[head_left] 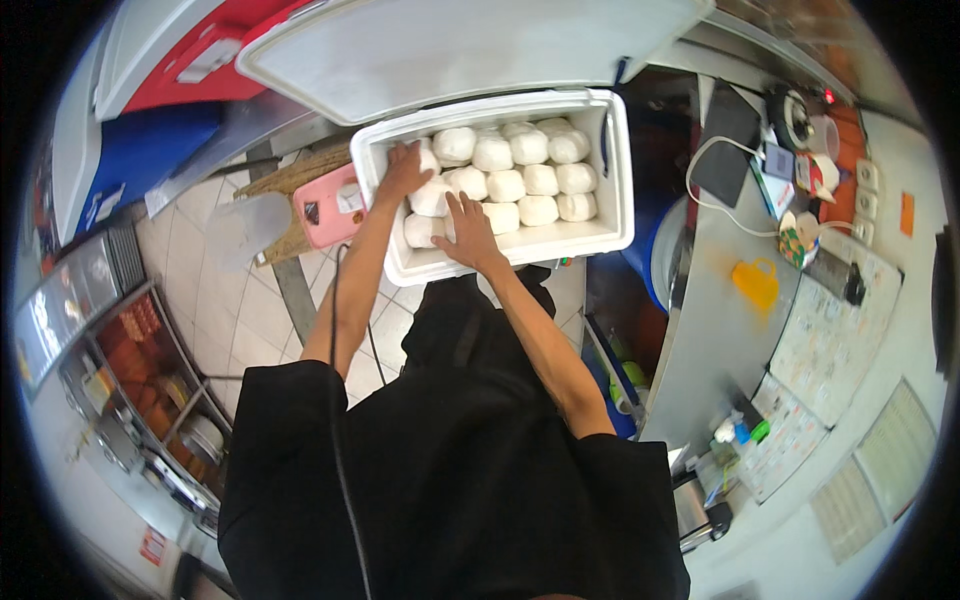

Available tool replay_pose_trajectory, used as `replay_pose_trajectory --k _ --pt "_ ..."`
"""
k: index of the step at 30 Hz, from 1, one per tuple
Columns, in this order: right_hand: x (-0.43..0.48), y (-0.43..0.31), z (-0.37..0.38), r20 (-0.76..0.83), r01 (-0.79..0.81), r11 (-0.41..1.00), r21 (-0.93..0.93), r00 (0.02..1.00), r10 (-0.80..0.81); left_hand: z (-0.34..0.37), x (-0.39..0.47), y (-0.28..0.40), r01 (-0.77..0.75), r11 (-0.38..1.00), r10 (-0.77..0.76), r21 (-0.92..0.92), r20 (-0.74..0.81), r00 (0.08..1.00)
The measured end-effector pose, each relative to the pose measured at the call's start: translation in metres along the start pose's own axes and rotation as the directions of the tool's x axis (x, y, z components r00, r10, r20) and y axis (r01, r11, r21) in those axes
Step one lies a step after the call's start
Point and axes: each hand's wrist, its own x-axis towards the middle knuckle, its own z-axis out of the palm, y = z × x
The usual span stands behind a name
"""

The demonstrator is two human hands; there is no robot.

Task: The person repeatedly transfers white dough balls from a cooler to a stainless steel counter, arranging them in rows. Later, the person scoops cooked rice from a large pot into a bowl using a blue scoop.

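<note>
In front of me stands a white cooler box (624, 217) with rows of round white balls (506, 186), which look like dough pieces; any wrapping is hard to make out. At the box's left end, my left hand (405, 176) reaches over a ball by the inner wall, its thumb towards the middle. Whether it grips that ball is unclear. My right hand (471, 234) lies across the balls of the front rows with fingers spread, partly covering one ball (450, 225). Another ball (424, 231) sits in the front left corner, between the two arms.
The raised cooler lid (480, 52) leans behind the box. To the left are a pink tray (324, 225), a wooden plank (266, 180) and a translucent container (247, 229). A grey counter (697, 337) on the right holds a yellow jug (756, 285) and a white cable (694, 169).
</note>
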Motion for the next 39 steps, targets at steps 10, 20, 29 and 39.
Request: replay_pose_trajectory --k 10,20,29,39 --pt "-0.166 0.043 -0.078 -0.553 -0.033 0.907 0.419 0.784 0.283 0.049 0.007 -0.056 -0.075 0.993 0.083 0.089 -0.096 0.992" --pt "-0.532 0.303 -0.088 -0.64 -0.222 0.631 0.743 -0.512 0.573 -0.052 -0.067 0.208 -0.374 0.888 0.362 -0.269 -0.094 0.927" --pt "-0.865 0.62 -0.106 -0.586 -0.496 0.342 0.798 -0.771 0.249 0.053 -0.196 0.486 -0.313 0.731 0.471 -0.606 0.115 0.875" --pt "-0.913 0.647 -0.156 -0.274 -0.269 0.167 0.948 -0.429 0.861 0.085 -0.285 0.543 -0.203 0.784 0.367 -0.587 0.174 0.914"
